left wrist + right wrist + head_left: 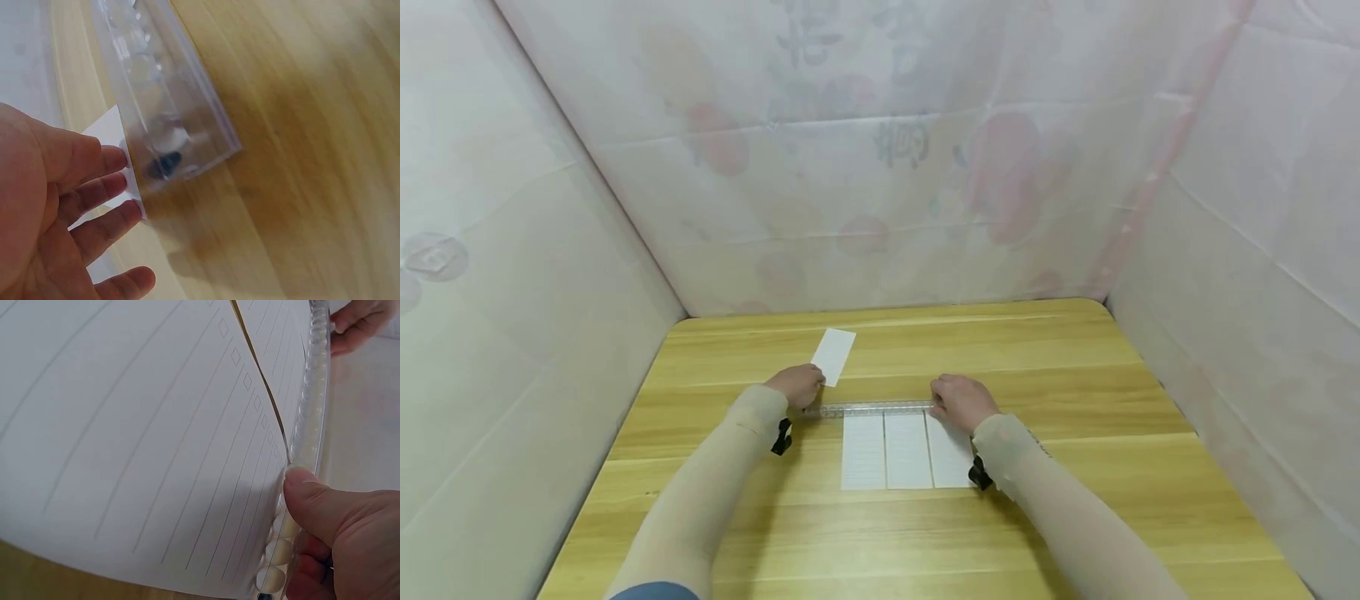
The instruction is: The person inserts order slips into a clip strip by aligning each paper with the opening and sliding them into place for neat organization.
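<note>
My right hand [966,402] grips a clear plastic strip [880,407] near its right end. In the right wrist view the thumb presses its top and curled fingers lie beneath. Round bumps run along the strip, and a dark spot marks its end in the left wrist view. Three lined white cards [907,454] lie side by side, their far edges along the strip. My left hand [797,385] is by the strip's left end, its fingers loosely bent and spread. A separate white card [835,357] lies at those fingertips; whether they touch it I cannot tell.
The wood-grain table [1037,350] has rounded far corners. Pale printed cloth [880,208] hangs behind it, with more cloth on both sides. Each wrist carries a small black device, such as the right one [979,473].
</note>
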The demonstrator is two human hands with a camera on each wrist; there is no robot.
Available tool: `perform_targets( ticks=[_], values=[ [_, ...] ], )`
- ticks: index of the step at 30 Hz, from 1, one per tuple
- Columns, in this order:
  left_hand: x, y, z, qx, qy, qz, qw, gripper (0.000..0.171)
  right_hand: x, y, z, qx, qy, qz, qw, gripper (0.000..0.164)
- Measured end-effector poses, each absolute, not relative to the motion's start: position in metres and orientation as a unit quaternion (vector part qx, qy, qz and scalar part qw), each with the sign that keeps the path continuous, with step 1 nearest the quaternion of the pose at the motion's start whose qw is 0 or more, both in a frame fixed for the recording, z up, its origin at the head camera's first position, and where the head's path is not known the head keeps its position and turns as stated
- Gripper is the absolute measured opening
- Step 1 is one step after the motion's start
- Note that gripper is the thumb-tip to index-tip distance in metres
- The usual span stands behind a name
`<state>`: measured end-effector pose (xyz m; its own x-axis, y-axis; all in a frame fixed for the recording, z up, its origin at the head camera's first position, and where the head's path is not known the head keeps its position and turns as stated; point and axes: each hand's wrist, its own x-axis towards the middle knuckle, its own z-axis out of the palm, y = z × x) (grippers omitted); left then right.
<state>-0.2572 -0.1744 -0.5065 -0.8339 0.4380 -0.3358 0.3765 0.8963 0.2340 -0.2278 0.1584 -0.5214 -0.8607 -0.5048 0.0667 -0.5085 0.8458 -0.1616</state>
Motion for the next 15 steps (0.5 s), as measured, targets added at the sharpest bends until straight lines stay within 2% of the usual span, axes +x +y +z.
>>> perform_targets(
  ticks=[15],
  values=[
    [-0.248,-0.167,-0.513,0.182,0.958,0.133,0.179,0.035,-0.222,0.167,-0.522,0.263,-0.961,0.090,0.009,0.023]
  ],
)
